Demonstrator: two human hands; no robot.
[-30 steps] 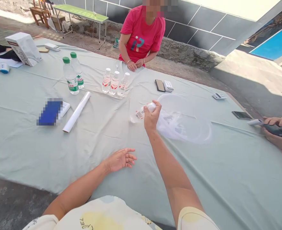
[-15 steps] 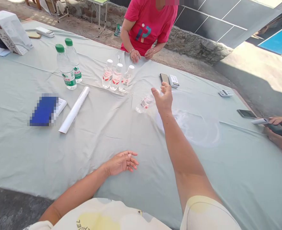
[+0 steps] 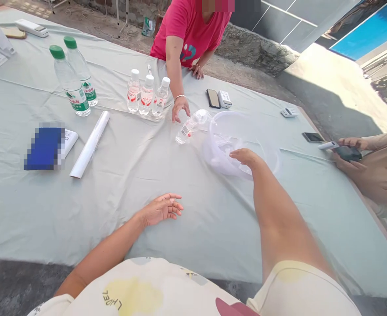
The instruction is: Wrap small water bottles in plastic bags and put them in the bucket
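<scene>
My left hand [image 3: 163, 209] lies over the grey-green tablecloth, fingers apart and nothing in them. Farther right, my right hand [image 3: 245, 157] is over a round, see-through whitish plastic thing [image 3: 277, 164], whose exact kind I cannot make out. Its visible fingers point left, stretched out, and the rest are partly hidden; no held thing shows. Left of that plastic, a small clear water bottle [image 3: 187, 129] with a red and white label leans over, its cap end toward the plastic rim. A co-worker's hand [image 3: 180, 107] reaches down beside this bottle, fingers apart.
Three small bottles [image 3: 146, 97] stand upright, left of the co-worker. Two green-capped bottles [image 3: 77, 93], a white roll [image 3: 90, 145] and a blurred blue item [image 3: 45, 147] are farther left. A phone [image 3: 213, 98] and small white device [image 3: 224, 99] lie behind. Another person's hands [image 3: 351, 151] hold a dark object at right.
My right hand has moved down and right, from above the leaning bottle to the round plastic. The co-worker has leaned in and stretched a hand to the bottle. My left hand keeps its pose.
</scene>
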